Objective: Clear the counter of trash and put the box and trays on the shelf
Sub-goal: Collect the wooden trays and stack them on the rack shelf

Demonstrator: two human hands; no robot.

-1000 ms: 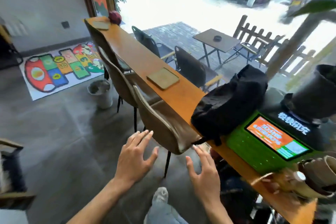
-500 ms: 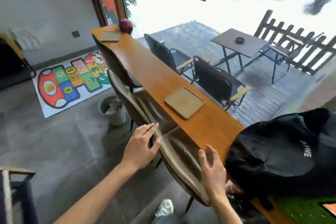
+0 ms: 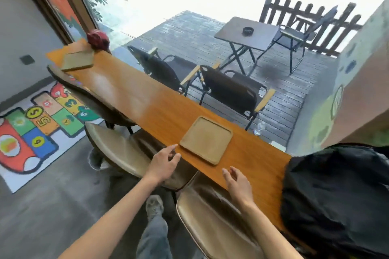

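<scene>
At the far left end of the wooden counter [image 3: 134, 90] we see a second tray [image 3: 78, 61] lying flat, with a dark red round object [image 3: 98, 39] just behind it; neither has been collected. Our left hand [image 3: 163, 163] is open and empty, fingertips at the counter's near edge just beside the nearer wooden tray [image 3: 207, 139], which sits flat and untouched. Our right hand [image 3: 237, 181] is open too, hovering over the counter edge, holding nothing. On the right a black bag [image 3: 336, 195] rests on the counter. We see no box or shelf, so we judge most of the task remains.
</scene>
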